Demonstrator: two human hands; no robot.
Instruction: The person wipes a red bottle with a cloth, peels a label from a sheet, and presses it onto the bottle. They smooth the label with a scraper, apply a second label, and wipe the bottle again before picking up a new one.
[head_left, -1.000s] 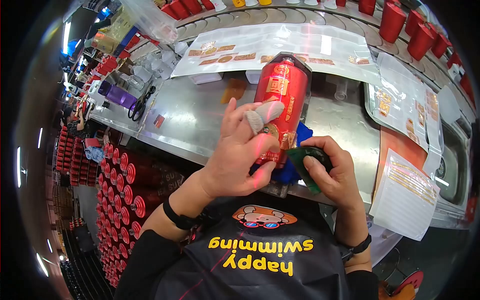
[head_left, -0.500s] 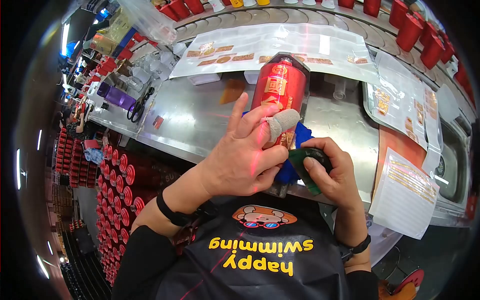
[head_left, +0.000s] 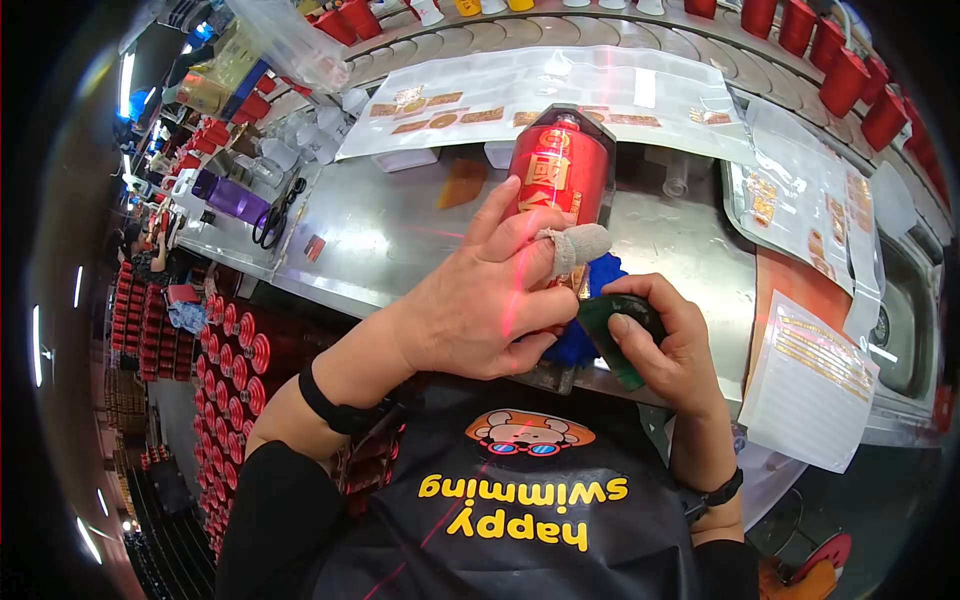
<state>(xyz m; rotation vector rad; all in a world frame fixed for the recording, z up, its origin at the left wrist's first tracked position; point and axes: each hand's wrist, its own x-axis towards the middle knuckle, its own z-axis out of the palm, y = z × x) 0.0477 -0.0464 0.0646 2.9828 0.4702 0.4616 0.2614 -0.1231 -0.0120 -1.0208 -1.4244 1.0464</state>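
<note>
A red bottle (head_left: 580, 155) with gold characters lies on its side in a dark holder (head_left: 607, 128), its neck pointing away from me. My left hand (head_left: 475, 290) is over the bottle's near part, with a beige cloth cot on one finger. Its thumb and forefinger are closed beside a gold patch low on the bottle; whatever is pinched there is hidden. Just right of them, my right hand (head_left: 665, 345) grips a dark green scraper-like piece (head_left: 612, 340), the edge angled toward the bottle. Blue cloth (head_left: 573, 345) shows beneath the bottle's near end.
White sheets with gold decals (head_left: 680, 85) lie behind the bottle. Further decal sheets sit on a tray (head_left: 735, 205) at right, by a sink (head_left: 905, 345). Scissors (head_left: 278, 215) and a purple bottle (head_left: 232, 195) stand left. Red cups (head_left: 845, 80) line a conveyor behind.
My left hand has shifted slightly left, and its raised finger has come down against the bottle. My right hand and the green piece stay nearly still. Red cups on the conveyor have moved right.
</note>
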